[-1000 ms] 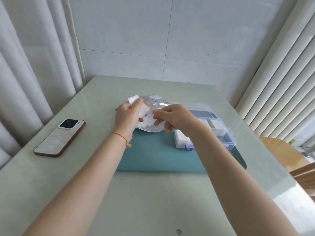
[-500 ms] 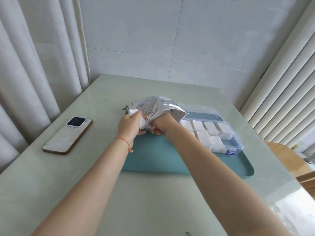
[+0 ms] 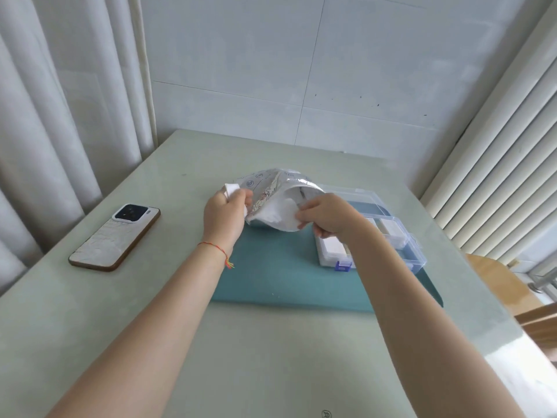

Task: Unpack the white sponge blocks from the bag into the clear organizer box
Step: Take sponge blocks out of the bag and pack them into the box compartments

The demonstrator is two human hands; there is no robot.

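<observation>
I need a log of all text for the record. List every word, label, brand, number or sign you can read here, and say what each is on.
Nothing here can be read as words.
Bag: printed round marks and a reddish drawing, too small and blurred to read.
Phone: no text shows on its back.
Organizer box: no label shows; only a blue latch.
Bottom edge of the picture: a small round mark, unreadable.

- left hand (image 3: 224, 217) raised, fingers curled in a pinch, a red string at its wrist
- right hand (image 3: 327, 217) level with it, fingertips pinched
- both forearms reach forward, bare
</observation>
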